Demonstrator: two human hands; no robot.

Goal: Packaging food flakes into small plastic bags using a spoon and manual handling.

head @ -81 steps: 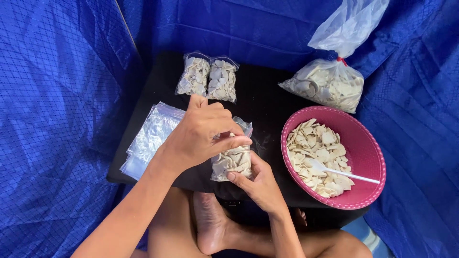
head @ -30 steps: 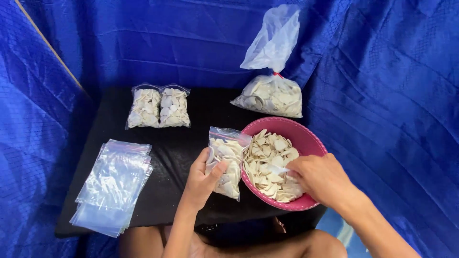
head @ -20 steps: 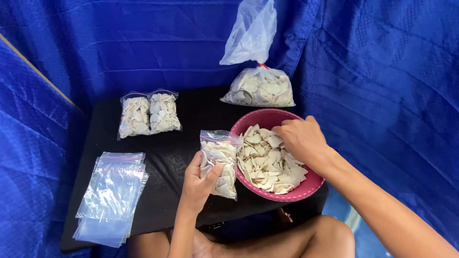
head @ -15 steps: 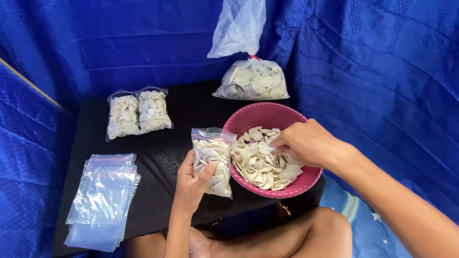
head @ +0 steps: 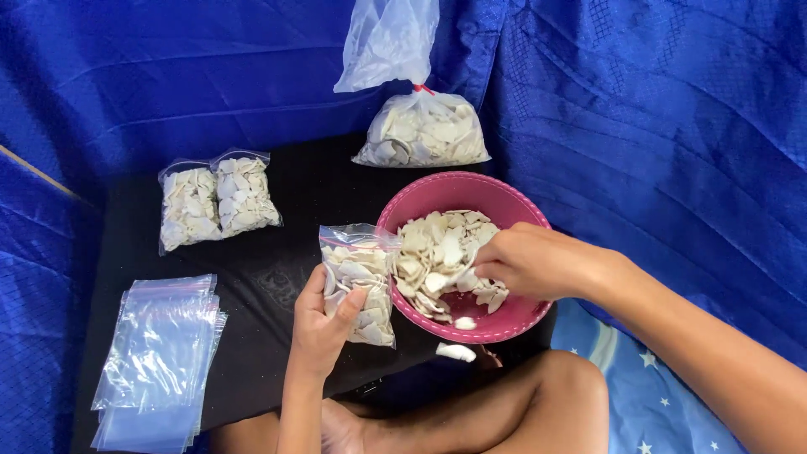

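My left hand (head: 324, 318) grips a small clear zip bag (head: 360, 282) partly filled with pale chips, holding it upright against the rim of a pink bowl (head: 448, 192). My right hand (head: 519, 261) is inside the bowl, closed on a white spoon (head: 456, 281) and pushing through the pile of pale chips (head: 433, 252). One chip (head: 455, 352) lies on the black board just in front of the bowl.
Two filled small bags (head: 215, 198) lie at the back left of the black board (head: 277, 277). A stack of empty zip bags (head: 158, 357) sits at front left. A large tied bag of chips (head: 423, 130) stands behind the bowl. Blue tarp (head: 656, 151) surrounds everything; my bare leg (head: 471, 412) is below.
My right hand left the small bag, moved into the bowl and took the spoon, scooping toward the bag. My left hand now holds the bag alone beside the bowl. A chip has fallen out.
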